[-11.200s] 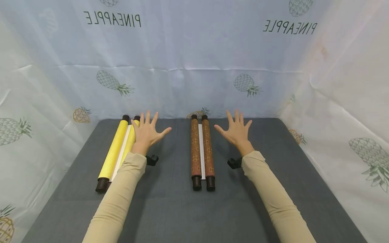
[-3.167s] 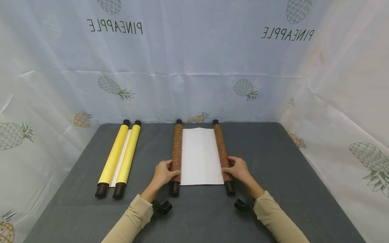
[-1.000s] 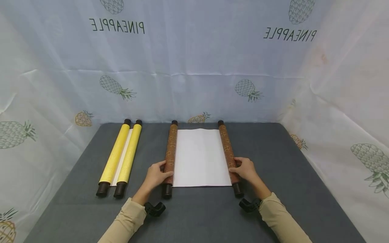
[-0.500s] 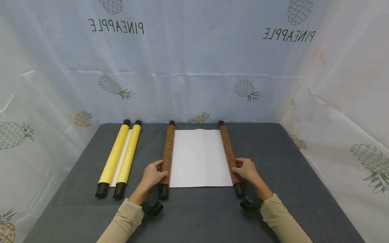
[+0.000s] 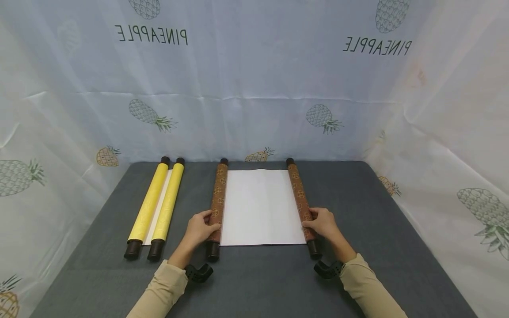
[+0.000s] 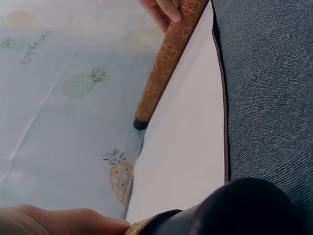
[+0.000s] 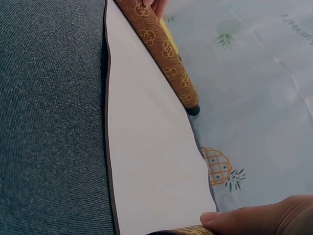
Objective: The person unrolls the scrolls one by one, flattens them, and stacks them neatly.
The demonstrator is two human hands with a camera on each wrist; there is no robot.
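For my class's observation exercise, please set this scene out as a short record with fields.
Surface: dark grey cloth
Brown scroll: lying open, white sheet between its rolls
Left hand: grips left brown roll
Right hand: grips right brown roll
Yellow scroll: left of brown one, rolls close together, untouched
Backdrop: pineapple-print curtain

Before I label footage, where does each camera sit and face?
Head: head-worn, facing forward and down at the white sheet; left hand, right hand, sleeves show.
Left wrist: wrist-worn, facing the right roller; both hands partly show.
Right wrist: wrist-worn, facing the left roller; both hands partly show.
Wrist views share the sheet.
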